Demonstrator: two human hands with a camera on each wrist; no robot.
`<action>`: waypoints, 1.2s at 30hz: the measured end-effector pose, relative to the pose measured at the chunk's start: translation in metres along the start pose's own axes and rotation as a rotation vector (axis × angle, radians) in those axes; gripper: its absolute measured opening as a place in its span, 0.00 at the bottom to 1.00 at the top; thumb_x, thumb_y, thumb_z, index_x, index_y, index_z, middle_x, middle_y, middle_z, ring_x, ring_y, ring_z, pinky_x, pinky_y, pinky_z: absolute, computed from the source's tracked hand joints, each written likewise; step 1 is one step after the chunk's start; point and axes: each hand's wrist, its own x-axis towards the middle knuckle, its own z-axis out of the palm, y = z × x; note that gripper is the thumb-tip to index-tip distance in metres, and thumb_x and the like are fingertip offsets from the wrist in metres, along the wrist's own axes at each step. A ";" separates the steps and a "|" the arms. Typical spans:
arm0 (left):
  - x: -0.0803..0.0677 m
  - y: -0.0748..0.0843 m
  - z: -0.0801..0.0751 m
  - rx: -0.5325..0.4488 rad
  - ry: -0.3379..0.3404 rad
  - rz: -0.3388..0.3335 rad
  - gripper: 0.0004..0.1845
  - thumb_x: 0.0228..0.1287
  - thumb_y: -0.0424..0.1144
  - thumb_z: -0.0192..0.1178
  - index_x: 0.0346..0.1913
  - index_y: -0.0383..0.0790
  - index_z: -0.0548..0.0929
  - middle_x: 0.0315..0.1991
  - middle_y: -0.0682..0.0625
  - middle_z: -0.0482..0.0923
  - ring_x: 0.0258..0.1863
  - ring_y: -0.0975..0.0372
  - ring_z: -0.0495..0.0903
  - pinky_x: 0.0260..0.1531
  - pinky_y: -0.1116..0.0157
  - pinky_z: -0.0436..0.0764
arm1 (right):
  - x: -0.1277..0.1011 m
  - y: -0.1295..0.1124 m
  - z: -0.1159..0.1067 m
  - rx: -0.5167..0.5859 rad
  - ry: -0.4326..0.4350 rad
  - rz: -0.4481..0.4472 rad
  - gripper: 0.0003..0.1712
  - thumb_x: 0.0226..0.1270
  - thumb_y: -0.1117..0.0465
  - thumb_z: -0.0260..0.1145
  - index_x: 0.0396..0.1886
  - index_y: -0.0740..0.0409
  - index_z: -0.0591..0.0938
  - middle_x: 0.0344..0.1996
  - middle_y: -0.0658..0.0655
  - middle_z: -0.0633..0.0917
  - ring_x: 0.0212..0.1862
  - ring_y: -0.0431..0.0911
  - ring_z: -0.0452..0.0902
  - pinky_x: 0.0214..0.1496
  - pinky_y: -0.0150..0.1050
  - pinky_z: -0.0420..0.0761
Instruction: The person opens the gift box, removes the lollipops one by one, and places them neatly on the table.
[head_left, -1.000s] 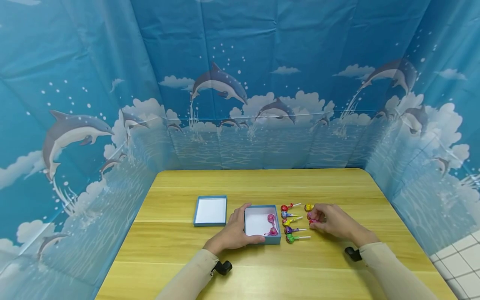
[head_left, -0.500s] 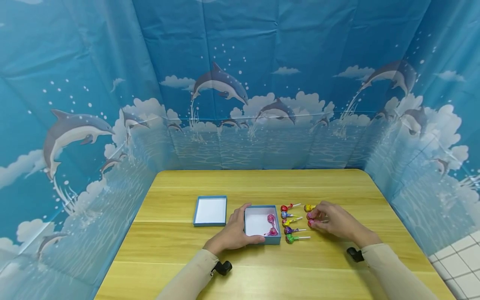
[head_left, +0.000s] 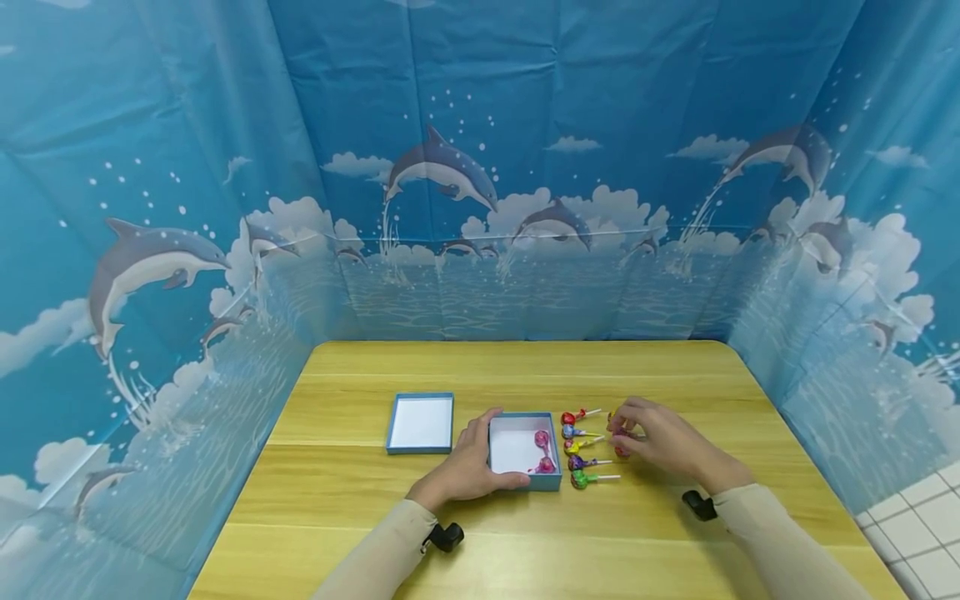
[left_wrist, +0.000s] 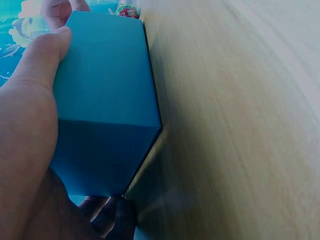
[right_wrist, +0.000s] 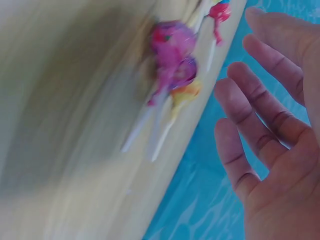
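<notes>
Low in the middle of the head view, the left hand [head_left: 465,467] wraps its grip around the near left corner of the open blue box [head_left: 524,450], which sits on the counter [head_left: 360,500] and holds two pink lollipops [head_left: 543,450] against its right wall. Just right of the box lies a column of five lollipops [head_left: 581,446], and beyond them the right hand [head_left: 652,437] hovers over a further cluster, its fingers [right_wrist: 260,125] spread apart and holding nothing in the right wrist view. The box's lid [head_left: 421,422] lies upturned at the left, showing only its white inside.
</notes>
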 end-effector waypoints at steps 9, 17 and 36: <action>-0.002 0.001 -0.001 -0.002 0.004 -0.006 0.69 0.67 0.70 0.82 0.97 0.54 0.48 0.88 0.38 0.65 0.79 0.46 0.71 0.75 0.39 0.82 | 0.024 -0.026 -0.002 0.005 -0.064 -0.090 0.08 0.83 0.57 0.80 0.56 0.48 0.94 0.53 0.51 0.91 0.43 0.43 0.85 0.43 0.37 0.87; -0.002 0.000 -0.002 0.002 -0.004 -0.010 0.69 0.67 0.70 0.81 0.97 0.55 0.47 0.88 0.39 0.64 0.81 0.45 0.70 0.75 0.39 0.82 | 0.051 -0.059 0.000 -0.018 -0.162 -0.222 0.11 0.82 0.55 0.80 0.58 0.48 0.95 0.55 0.51 0.93 0.55 0.50 0.91 0.59 0.50 0.94; -0.002 -0.002 -0.003 -0.002 -0.016 0.015 0.68 0.70 0.70 0.79 0.97 0.52 0.46 0.87 0.39 0.64 0.73 0.50 0.73 0.66 0.48 0.84 | 0.109 -0.101 0.013 -0.047 -0.498 -0.359 0.08 0.75 0.61 0.86 0.50 0.52 0.97 0.47 0.49 0.97 0.46 0.43 0.91 0.52 0.35 0.91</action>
